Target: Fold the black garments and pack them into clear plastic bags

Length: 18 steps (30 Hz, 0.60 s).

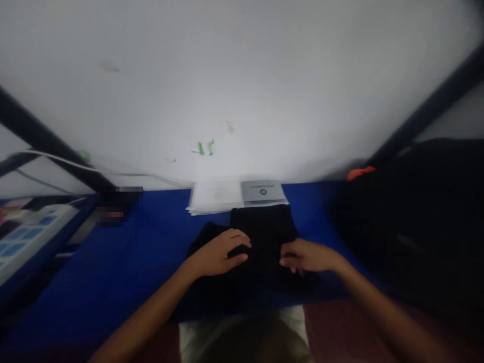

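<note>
A black garment [260, 227], partly folded, lies on the blue-covered table in front of me. Its dark folds blend together, so its exact kind is unclear. My left hand [221, 252] rests on its left part, fingers loosely curved and thumb apart, holding nothing. At the garment's right side is my right hand [304, 255], with fingers bent and the thumb close to them, gripping the fabric near its edge. Blur hides the fingertips in part.
Pale plastic packets [217, 196] lie behind the garment, against the white wall. A large black pile [412, 222] stands at right, with an orange piece [361, 173] behind it. Blue-and-white packs [26, 237] lie at far left. A white cable [124, 174] runs along the wall.
</note>
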Each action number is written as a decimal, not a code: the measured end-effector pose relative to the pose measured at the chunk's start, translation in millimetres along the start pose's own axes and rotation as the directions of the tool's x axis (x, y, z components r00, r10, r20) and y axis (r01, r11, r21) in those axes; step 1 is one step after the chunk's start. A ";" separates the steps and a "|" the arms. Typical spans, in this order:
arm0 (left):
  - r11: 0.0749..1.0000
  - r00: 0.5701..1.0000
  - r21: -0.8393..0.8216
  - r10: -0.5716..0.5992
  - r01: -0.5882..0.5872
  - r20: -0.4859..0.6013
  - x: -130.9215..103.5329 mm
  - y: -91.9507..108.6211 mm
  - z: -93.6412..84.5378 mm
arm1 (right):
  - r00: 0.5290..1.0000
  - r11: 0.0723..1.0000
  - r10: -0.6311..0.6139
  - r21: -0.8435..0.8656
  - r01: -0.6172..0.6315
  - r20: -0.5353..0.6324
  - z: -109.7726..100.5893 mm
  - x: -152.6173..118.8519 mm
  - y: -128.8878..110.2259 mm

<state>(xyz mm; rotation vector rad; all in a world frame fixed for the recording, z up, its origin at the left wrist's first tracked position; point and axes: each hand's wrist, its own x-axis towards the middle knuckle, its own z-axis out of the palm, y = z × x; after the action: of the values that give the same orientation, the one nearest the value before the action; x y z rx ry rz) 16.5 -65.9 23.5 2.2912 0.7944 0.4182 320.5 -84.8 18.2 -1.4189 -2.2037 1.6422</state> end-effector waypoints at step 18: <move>0.954 0.997 0.294 -0.070 0.064 0.012 -6.0 -35.5 32.9 | 0.859 0.215 0.328 0.916 0.337 -0.393 -22.8 134.4 -6.3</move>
<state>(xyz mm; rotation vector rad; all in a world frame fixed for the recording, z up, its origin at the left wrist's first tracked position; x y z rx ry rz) 12.7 -64.8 -25.2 2.5276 0.9750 0.2560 250.8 23.1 -27.7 -1.1131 -0.4471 1.7283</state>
